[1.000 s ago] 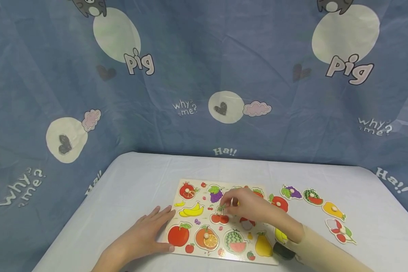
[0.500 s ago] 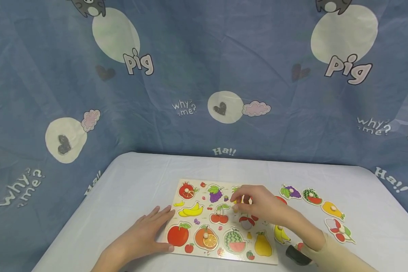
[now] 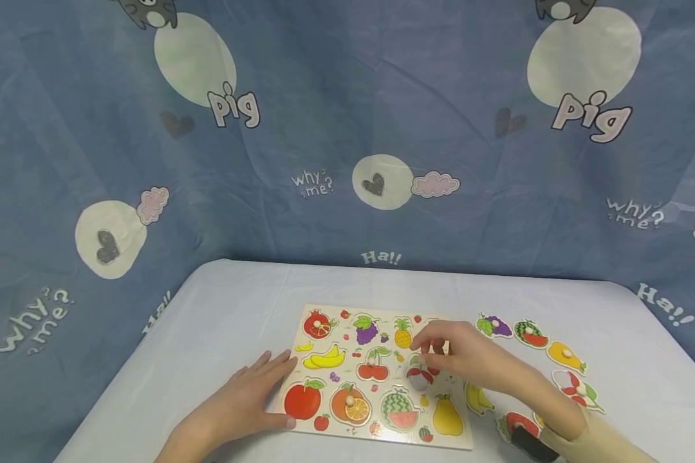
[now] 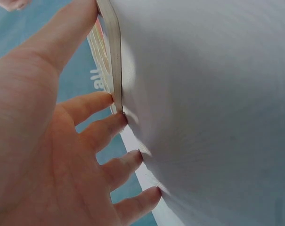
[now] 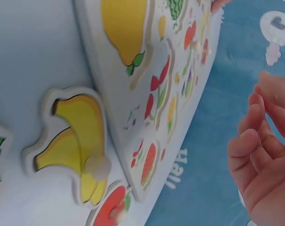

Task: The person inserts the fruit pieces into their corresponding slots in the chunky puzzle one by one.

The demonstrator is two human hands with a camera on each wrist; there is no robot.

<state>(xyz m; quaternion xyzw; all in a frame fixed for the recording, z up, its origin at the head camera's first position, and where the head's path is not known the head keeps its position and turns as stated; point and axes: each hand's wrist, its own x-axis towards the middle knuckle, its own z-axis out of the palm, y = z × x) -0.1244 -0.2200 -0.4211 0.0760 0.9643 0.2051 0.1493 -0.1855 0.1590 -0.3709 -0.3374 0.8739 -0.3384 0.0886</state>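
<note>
In the head view, the left hand (image 3: 246, 400) lies spread wide at the left edge of the fruit puzzle board (image 3: 347, 374), which is on a white-covered table (image 3: 255, 308). The right hand (image 3: 454, 347), fingers loosely bent, hovers over the board's right side near the lychee recess (image 3: 419, 381). 3 knobbed pieces sit in the board: pomegranate piece (image 3: 316, 325), cherry piece (image 3: 373, 370) and orange piece (image 3: 350, 406). To the right lie the grape piece (image 3: 495, 326), watermelon piece (image 3: 531, 335), pear piece (image 3: 566, 356) and lychee piece (image 3: 578, 390).

In the left wrist view, the thumb and index fingertip touch the board's edge; at least 2 other fingertips meet the white cover.

In the right wrist view, the right hand's fingertips are narrowly spaced, with no piece visible between them. The banana piece (image 5: 81, 136) rests just beside the board, near a red, green-leaved fruit piece (image 5: 107, 209).
</note>
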